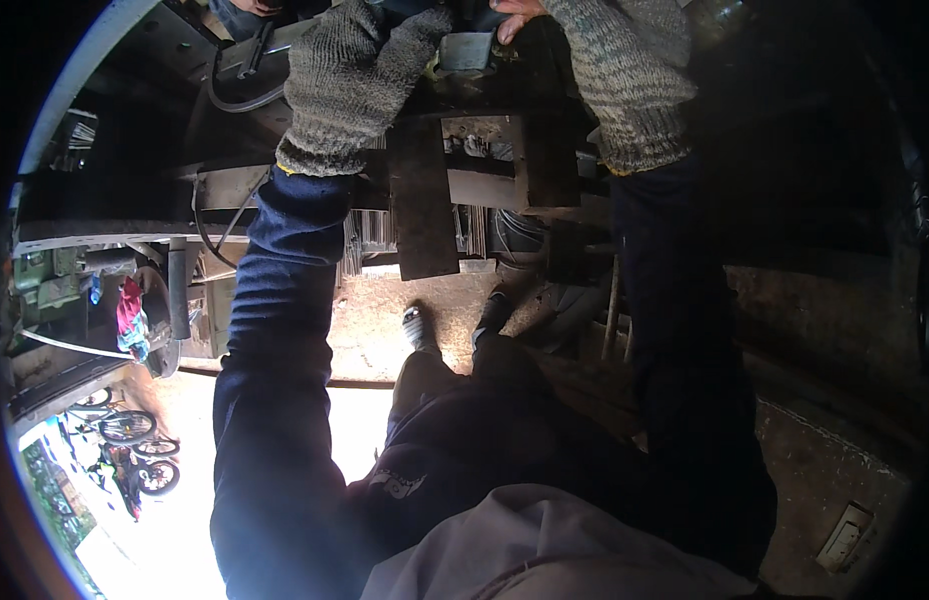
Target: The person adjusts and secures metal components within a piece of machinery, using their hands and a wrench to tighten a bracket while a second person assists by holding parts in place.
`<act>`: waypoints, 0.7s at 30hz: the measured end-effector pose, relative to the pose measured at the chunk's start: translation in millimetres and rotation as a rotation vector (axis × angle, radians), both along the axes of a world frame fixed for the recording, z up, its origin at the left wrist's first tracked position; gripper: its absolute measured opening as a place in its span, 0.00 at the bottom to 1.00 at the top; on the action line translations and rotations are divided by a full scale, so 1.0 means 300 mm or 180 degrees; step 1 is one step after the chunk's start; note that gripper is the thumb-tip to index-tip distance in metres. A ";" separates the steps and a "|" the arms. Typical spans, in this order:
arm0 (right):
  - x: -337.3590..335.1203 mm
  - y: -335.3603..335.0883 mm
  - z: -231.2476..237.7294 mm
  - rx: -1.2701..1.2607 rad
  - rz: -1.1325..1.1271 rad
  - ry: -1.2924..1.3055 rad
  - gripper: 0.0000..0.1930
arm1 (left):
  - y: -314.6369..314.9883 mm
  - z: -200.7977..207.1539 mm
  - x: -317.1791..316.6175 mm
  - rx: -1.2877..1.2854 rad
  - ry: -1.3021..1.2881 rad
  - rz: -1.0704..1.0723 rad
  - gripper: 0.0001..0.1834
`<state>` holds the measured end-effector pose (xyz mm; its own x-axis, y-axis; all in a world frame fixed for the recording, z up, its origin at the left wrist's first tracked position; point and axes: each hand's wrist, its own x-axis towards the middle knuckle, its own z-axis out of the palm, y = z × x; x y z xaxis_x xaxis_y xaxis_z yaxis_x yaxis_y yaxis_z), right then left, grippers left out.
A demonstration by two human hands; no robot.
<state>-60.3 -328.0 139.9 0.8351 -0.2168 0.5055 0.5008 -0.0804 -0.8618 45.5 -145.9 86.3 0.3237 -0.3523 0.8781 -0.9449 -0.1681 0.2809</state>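
At the top of the view, my left hand (350, 85) wears a grey knit glove and is closed around something dark that the upper edge cuts off. Between my hands sits a small grey metal block (466, 52) on a dark machine part. My right hand (630, 80), in a similar glove, reaches to the block's right. Bare fingertips (515, 18) emerge beside that glove, bent down close to the block. What they hold is hidden. Dark blue sleeves cover both forearms.
Below the hands hang two flat dark plates (422, 200) on a metal frame. Thin rods (370, 235) are stacked behind them. A bent cable (225, 95) loops at the left. Colourful cloth (132, 318) hangs by a machine. Bicycles (130, 428) stand outside. Another person's hand (257, 6) shows upper left.
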 end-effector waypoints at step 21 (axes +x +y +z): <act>0.025 -0.010 -0.030 0.0408 -0.0217 0.0094 0.09 | 0.006 -0.007 -0.001 0.0222 0.0902 0.0042 0.12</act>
<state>-52.8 -330.9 130.9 0.8304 -0.3348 0.4454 0.4722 -0.0017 -0.8815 45.0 -144.2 84.4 0.5578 -0.4026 0.7258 -0.8279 -0.2081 0.5208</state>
